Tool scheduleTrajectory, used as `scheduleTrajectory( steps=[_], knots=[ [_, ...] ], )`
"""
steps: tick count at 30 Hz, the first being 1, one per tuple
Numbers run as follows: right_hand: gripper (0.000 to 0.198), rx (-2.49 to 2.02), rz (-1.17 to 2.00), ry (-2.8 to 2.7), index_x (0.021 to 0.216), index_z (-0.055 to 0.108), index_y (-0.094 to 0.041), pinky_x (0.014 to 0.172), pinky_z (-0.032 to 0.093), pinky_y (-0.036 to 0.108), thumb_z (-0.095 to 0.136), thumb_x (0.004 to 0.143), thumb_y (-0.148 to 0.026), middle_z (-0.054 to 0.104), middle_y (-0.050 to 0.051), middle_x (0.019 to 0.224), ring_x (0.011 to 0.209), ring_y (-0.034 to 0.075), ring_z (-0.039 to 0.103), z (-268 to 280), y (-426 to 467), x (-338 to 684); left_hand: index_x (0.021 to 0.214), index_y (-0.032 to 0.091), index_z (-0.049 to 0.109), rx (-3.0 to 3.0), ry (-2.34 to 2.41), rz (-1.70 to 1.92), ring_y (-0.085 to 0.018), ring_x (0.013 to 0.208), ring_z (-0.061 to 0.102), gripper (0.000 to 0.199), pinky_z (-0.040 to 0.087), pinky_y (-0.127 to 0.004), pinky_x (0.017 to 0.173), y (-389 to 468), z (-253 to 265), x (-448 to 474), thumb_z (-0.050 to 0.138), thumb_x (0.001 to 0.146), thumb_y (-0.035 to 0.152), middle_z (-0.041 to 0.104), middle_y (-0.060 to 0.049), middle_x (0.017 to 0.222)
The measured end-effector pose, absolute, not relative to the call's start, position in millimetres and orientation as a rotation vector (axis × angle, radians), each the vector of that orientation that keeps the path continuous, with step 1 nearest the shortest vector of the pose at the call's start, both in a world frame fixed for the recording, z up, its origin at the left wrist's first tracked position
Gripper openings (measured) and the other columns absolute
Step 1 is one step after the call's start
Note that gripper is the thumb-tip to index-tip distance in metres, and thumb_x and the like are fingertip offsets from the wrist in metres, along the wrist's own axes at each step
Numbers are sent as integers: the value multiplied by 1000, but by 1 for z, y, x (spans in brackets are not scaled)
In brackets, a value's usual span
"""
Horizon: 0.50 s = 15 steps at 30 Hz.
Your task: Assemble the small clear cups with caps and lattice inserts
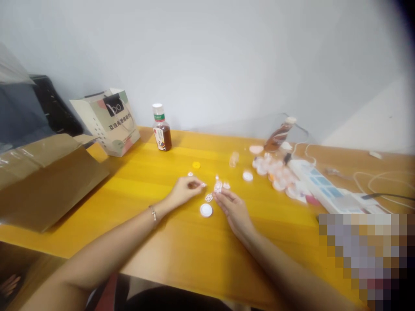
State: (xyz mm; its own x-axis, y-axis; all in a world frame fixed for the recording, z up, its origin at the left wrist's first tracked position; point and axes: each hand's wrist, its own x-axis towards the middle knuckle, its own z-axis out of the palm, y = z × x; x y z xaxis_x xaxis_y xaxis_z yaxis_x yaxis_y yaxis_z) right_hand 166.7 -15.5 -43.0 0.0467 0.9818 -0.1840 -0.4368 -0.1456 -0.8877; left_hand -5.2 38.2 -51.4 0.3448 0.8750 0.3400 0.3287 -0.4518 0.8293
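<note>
— Looking at the hands first: what do they hold?

— The right hand (234,208) pinches a small clear plastic piece with a pinkish pattern (218,186) between thumb and fingertips, held upright just above the table. The left hand (185,190) is curled closed, fingertips together near a tiny white bit (203,185); it is too blurred to say whether it grips that bit. A thin bracelet (153,212) circles the left wrist.

— And close by?

— A second patterned clear piece (209,198) lies between the hands, and a round white plastic cap (206,210) sits just in front of it.

— The surface?

— A glossy yellow wooden table (181,242). Farther back lie a small yellow disc (196,164), another white cap (247,176) and a heap of clear pinkish plastic capsules (275,170). A brown drink bottle with a white cap (161,128) stands upright near the wall, beside a printed paper gift bag (108,121). A white power strip (324,188) runs along the right; a brown cardboard box (42,177) rests at the left edge.

— The room?

— A plain pale grey wall (227,56) behind the table.
</note>
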Motion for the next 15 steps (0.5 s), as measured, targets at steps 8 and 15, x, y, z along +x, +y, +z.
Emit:
scheduleTrajectory(
  steps=[8, 15],
  knots=[
    [21, -1023, 1543, -772, 79, 67, -19, 84, 48, 28, 73, 59, -23, 71, 2, 82, 82, 15, 64, -43, -19, 165, 87, 12, 61, 1439, 870, 1010, -15, 77, 64, 25, 49, -28, 78, 21, -35, -3, 65, 70, 29, 68, -7, 85],
    [23, -994, 1591, -795, 80, 69, -19, 85, 48, 32, 74, 59, -24, 71, 3, 83, 83, 17, 65, -42, -21, 165, 89, 12, 64, 1540, 901, 1103, -16, 81, 62, 23, 49, -29, 79, 16, -30, 2, 64, 71, 27, 67, -8, 88]
  ],
)
